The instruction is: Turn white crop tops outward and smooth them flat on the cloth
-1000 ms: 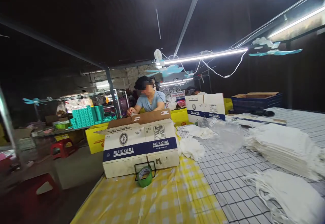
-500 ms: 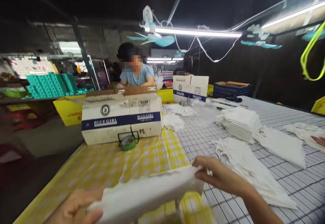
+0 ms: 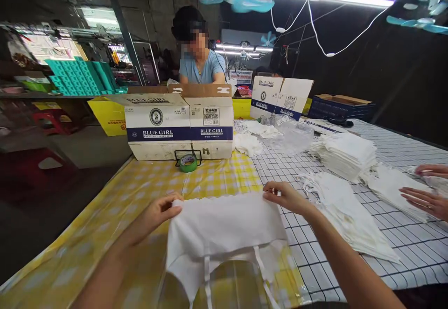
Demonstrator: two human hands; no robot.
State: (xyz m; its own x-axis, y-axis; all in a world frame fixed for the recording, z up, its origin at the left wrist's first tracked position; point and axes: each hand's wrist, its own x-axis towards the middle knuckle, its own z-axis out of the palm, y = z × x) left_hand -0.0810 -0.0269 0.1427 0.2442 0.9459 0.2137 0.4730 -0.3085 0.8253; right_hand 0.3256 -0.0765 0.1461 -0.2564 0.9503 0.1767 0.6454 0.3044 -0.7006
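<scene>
A white camisole [image 3: 227, 220] with thin straps is stretched out in front of me, its scalloped hem at the far side and the straps towards me. My left hand [image 3: 164, 210] pinches the far left corner of the hem between thumb and fingers. At the far right corner, my right hand [image 3: 286, 198] is closed on the fabric in the same way. The camisole lies over the yellow checked cloth [image 3: 129, 206]. To the right of my right hand lies a fanned pile of white garments [image 3: 345, 215].
Beyond the camisole stand a BLUE GIRL carton [image 3: 161, 134] and a green tape roll [image 3: 188, 163]. A tall stack of folded white garments [image 3: 350, 152] sits at right. Another person's hands [image 3: 429, 197] rest by more garments there. A co-worker [image 3: 203, 68] is behind the carton.
The camisole went from a blurred, tilted strip to spread out flat, its straps showing. My left hand moved up and away from me to the hem corner. Another person's hands came into view at right.
</scene>
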